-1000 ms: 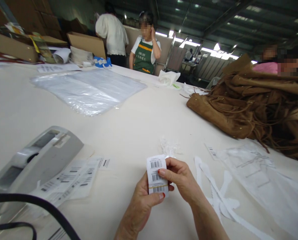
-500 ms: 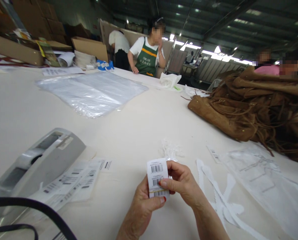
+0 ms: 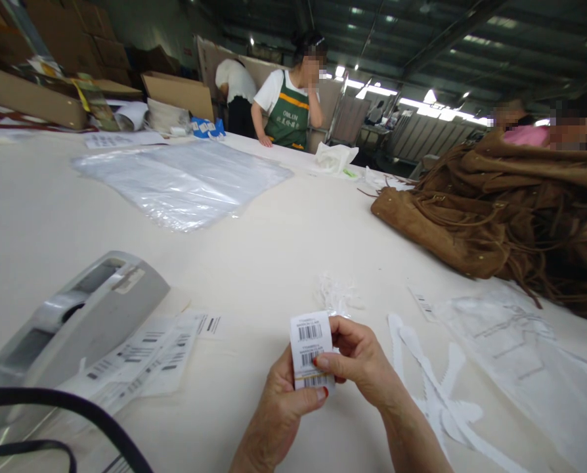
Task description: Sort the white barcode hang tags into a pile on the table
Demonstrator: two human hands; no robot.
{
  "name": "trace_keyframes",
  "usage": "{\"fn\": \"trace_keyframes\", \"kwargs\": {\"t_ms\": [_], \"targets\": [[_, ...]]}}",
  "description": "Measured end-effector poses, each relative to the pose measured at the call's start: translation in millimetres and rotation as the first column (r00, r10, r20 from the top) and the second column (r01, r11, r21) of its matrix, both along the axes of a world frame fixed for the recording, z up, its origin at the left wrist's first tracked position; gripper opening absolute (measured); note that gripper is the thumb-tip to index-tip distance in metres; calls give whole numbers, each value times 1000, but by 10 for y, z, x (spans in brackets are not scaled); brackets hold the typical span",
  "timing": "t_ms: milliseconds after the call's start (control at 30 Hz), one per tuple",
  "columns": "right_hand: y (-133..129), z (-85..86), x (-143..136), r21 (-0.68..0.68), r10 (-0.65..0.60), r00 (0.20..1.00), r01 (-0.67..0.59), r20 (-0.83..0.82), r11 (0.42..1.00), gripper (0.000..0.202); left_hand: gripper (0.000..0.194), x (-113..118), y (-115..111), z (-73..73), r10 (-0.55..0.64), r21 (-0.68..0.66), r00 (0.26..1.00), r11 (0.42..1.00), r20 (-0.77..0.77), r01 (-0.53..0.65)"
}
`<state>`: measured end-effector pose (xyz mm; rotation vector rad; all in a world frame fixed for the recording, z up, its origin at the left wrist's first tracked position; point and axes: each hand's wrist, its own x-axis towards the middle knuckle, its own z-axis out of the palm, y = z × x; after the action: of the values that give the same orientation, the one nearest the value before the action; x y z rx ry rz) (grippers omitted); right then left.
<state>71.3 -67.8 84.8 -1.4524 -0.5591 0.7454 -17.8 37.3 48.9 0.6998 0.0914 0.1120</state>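
A small stack of white barcode labels (image 3: 310, 335), with a thin yellowish band across its lower part, is held upright near the bottom centre. My left hand (image 3: 286, 407) grips its lower left side, thumb across the front. From the right, my right hand (image 3: 357, 358) pinches the stack, its thumb on the front and the other fingers partly hidden behind. Just beyond my hands lies a little heap of thin white strings (image 3: 337, 294). Sheets of barcode labels (image 3: 150, 355) lie to the left, and white paper strips (image 3: 438, 387) to the right.
A grey tape dispenser (image 3: 91, 309) and black cable (image 3: 71, 404) are at left. Clear plastic bags (image 3: 190, 177) lie farther back. Brown bags (image 3: 441, 223) are piled right, near a plastic sheet (image 3: 524, 355). A person in a green apron (image 3: 288, 112) stands across the table (image 3: 293, 243).
The person in the apron has shifted slightly, head lower against a raised hand. My hands and the labels look the same.
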Motion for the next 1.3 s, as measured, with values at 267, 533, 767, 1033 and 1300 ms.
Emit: {"fn": "trace_keyframes", "kwargs": {"t_ms": [267,533,767,1033,1300], "targets": [[-3,-23,-15,3,-13,1000,13,-4,1000,35,43,5,8,-43,-25,29,1000,999,11,25],[9,-17,-4,7,-14,1000,14,9,1000,34,45,6,-4,-40,-9,14,1000,1000,15,8],[12,-13,-23,10,-18,1000,18,-6,1000,35,45,7,0,-34,-5,8,1000,1000,-5,5],[20,-15,-18,8,-23,1000,23,-1,1000,35,46,7,-12,-19,3,-17,1000,1000,-8,-3],[16,-22,-18,-15,-33,999,33,-1,999,35,44,5,-25,-35,4,-13,1000,1000,-10,-4]]}}
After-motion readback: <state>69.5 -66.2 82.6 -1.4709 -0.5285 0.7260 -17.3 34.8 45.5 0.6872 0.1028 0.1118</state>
